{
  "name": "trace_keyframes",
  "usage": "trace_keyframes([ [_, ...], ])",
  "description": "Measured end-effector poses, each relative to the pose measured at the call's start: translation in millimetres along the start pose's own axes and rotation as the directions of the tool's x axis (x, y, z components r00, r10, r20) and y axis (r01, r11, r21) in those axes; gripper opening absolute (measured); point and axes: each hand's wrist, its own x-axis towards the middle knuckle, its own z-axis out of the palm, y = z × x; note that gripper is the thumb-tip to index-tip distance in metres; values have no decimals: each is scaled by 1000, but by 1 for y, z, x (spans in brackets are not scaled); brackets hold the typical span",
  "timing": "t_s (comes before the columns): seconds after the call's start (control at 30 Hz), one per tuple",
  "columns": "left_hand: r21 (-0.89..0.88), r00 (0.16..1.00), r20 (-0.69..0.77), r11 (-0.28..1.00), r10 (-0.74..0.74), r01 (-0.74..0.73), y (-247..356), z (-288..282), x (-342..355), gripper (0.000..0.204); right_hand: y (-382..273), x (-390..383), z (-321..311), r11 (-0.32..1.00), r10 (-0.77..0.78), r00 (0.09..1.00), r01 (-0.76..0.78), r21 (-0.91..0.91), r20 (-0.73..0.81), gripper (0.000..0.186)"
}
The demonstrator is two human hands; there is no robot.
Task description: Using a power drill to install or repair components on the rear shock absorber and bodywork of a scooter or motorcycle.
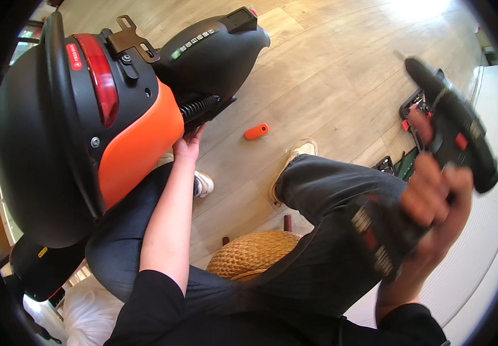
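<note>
A black and orange scooter rear [76, 127] with a red tail light [102, 78] fills the left of the view. My left hand [187, 147] reaches up beside the orange panel, just under a black coil spring [199, 107], its fingers touching the scooter's underside. My right hand [436, 193] is raised at the right and grips the handle of a black cordless drill [454, 130] with red details, blurred by motion, its nose pointing up and left. I sit with dark trousers, knees apart.
A woven wicker stool [252, 254] sits beneath me. A small orange cylinder [256, 131] lies on the wooden floor. An open tool case [413, 106] with bits rests at the right, near a white surface [491, 230].
</note>
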Motion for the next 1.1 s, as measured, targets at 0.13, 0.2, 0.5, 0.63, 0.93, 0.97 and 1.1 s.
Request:
trace_keyframes([
  [0.13,73,992,-122,997,28,-19,5,-19,-1,64,-44,90,-23,976,23,987,13,-217,161,67],
  [0.2,108,989,-137,991,-60,75,-9,-15,-16,65,-43,141,-55,907,-4,993,55,-417,122,62],
  [0.5,717,903,-254,560,-346,416,-74,-10,-82,34,28,308,-344,278,-381,918,228,-933,110,48],
  [0.63,687,855,-341,517,-391,511,-99,-22,-96,30,44,322,-420,-9,-536,833,157,-987,138,23],
  [0.93,700,834,-349,473,-427,535,-126,-23,-104,28,48,317,-463,-41,-618,762,216,-975,195,22],
  [0.97,694,838,-349,486,-419,532,-123,-19,-100,28,51,315,-458,4,-623,761,234,-972,181,20],
  [1.1,613,903,-264,664,-338,428,-99,19,-72,25,46,308,-449,0,-605,772,242,-970,193,18],
])
